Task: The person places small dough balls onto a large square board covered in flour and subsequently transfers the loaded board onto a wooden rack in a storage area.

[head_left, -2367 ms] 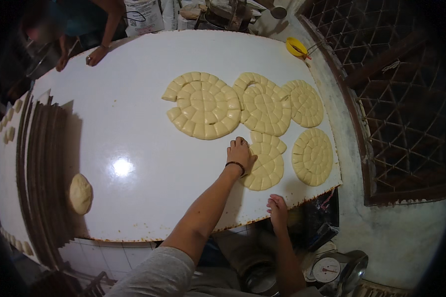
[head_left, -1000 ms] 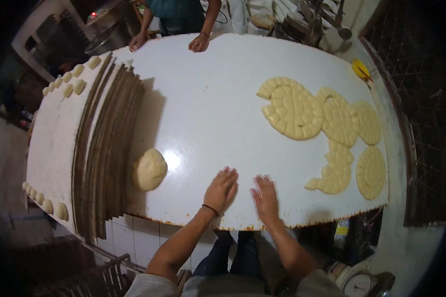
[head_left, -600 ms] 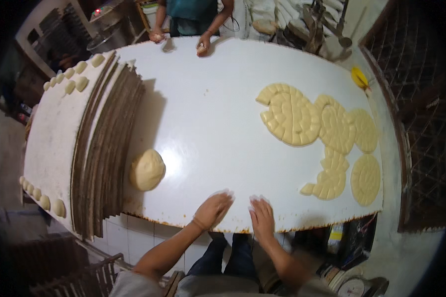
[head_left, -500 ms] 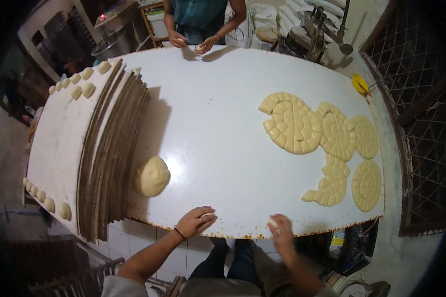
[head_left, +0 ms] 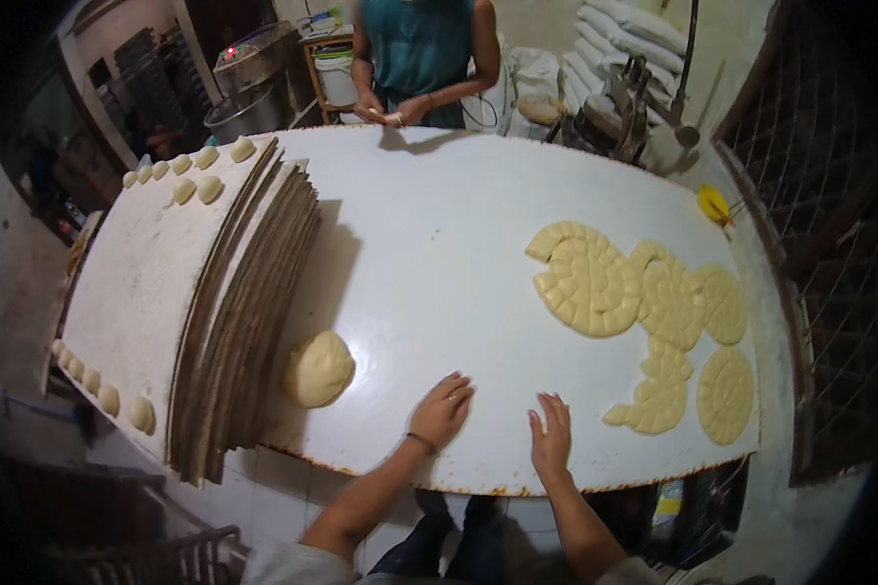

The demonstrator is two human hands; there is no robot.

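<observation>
While the left hand [head_left: 443,409] and right hand [head_left: 551,434], fingers mostly extended, are by the table's [head_left: 439,302] near edge, their palms' contents impossible to tell, scored dough rounds [head_left: 595,288] lie toward its right edge, an uncut dough mound [head_left: 320,370] beside the stacked boards [head_left: 249,322].

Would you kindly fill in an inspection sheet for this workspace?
Surface: white table, rust-coloured marks along its near edge.
Things: five scored dough rounds at right, some incomplete; dough ball beside the stacked boards; small dough pieces on top.
Clutter: yellow bowl by the far right corner.
Hands: left hand and right hand at the near side; anything under the palms is hidden.
Cables: thin dark loop, perhaps a cord.
Surroundings: co-worker opposite; white sacks behind.
</observation>
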